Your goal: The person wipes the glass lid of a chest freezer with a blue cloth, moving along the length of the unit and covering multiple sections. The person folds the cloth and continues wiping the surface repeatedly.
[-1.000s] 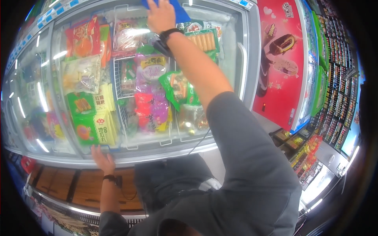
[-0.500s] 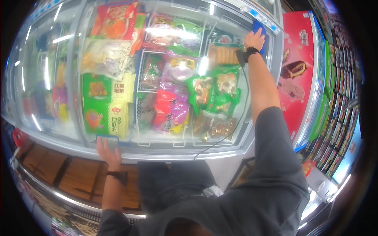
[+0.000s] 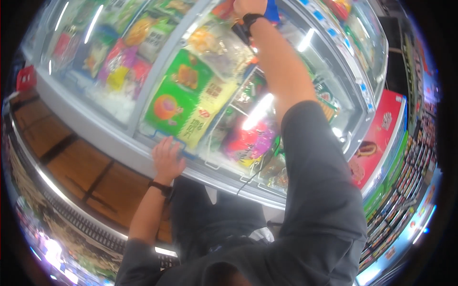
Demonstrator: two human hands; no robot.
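A chest freezer with a glass top (image 3: pixel 267 102) stretches before me, with bagged frozen food under the glass. My right hand (image 3: pixel 250 6) is at the far side, cut off by the upper edge of the view. It presses a blue cloth (image 3: pixel 272 11) to the glass; its fingertips are out of sight. My left hand (image 3: pixel 169 158) lies on the freezer's near rim with its fingers stretched out, beside a blue handle (image 3: pixel 164 138). Green packs (image 3: pixel 176 97) and a purple-red bag (image 3: pixel 250 140) lie beneath the glass, between my hands. A dark cable trails below my right arm.
Left of the grey divider, a second glass section (image 3: pixel 90 57) holds more bags. A red panel with ice-cream pictures (image 3: pixel 377 138) stands at the right, with packed shelves (image 3: pixel 405 200) beyond. Brown wooden boards (image 3: pixel 81 167) lie low at the left.
My right hand has swept the blue cloth leftward and away over the glass from the far right corner. The view has turned and shifted; my left hand still rests at the near rim.
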